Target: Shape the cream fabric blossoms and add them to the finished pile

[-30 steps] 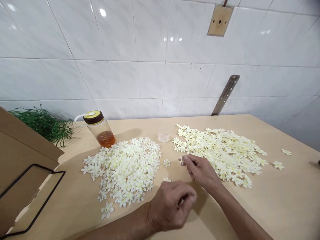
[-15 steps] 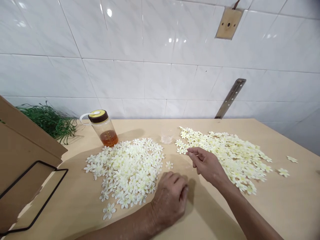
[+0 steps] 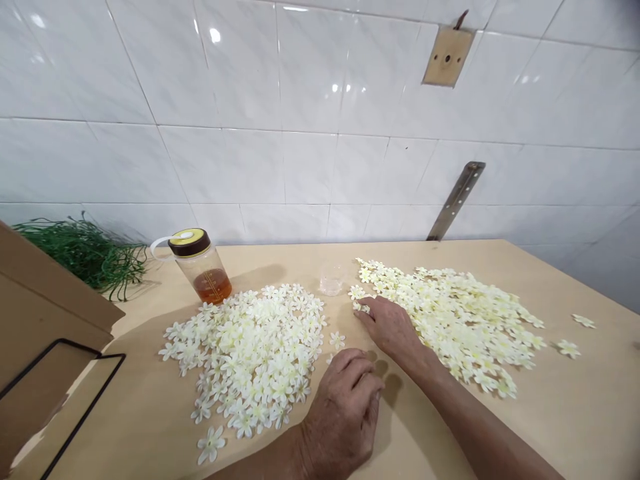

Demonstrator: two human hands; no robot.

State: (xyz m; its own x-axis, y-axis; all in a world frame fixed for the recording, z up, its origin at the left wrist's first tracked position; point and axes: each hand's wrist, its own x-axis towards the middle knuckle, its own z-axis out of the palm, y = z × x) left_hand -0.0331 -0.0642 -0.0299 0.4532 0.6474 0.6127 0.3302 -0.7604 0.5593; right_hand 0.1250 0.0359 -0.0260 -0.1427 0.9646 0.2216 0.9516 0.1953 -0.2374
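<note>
My left hand (image 3: 345,410) is curled with its thumb and fingers drawn together, just right of the left heap of white fabric flowers (image 3: 260,353). Whatever it holds, if anything, is hidden. My right hand (image 3: 393,327) reaches to the left end of a second heap of pale yellowish flowers (image 3: 465,320). Its thumb and forefinger close round a small flower (image 3: 361,307) at that edge, partly covered by the fingers. A single white flower (image 3: 337,340) lies on the table between the left heap and my hands.
A clear cup (image 3: 331,283) stands behind the heaps. Left of it is a bottle (image 3: 203,267) with amber liquid, then green stems (image 3: 85,250). A cardboard box (image 3: 45,320) and black wire frame (image 3: 95,393) occupy the left side. Loose flowers (image 3: 569,348) lie far right.
My right hand has come down and slightly left onto the edge flowers. My left hand stays curled in nearly the same place, its fingers slightly lifted. The view has shifted a little.
</note>
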